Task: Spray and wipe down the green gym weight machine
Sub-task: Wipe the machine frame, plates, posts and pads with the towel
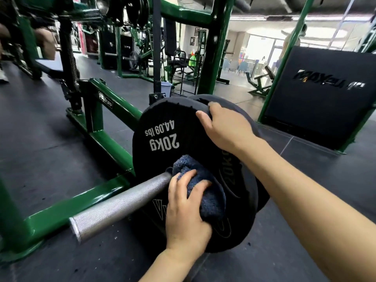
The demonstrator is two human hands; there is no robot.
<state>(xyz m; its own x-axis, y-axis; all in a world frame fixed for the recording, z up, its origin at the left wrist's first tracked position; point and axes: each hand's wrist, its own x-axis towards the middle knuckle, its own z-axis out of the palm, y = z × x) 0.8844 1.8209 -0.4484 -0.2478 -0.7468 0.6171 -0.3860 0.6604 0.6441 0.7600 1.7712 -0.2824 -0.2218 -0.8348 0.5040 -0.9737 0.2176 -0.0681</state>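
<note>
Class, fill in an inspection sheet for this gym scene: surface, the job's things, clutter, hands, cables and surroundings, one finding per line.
Surface: dark rubber floor, small specks near the machine.
Job's things: blue cloth pressed on the black 20kg weight plate; plate sits on a silver bar of the green frame. Spray bottle: nothing seen.
Clutter: blue bucket behind the frame.
Hands: left hand grips the cloth; right hand holds the plate's top edge.
Cables: nothing seen.
Surroundings: more green machines, a black pad at right, bright windows behind.
</note>
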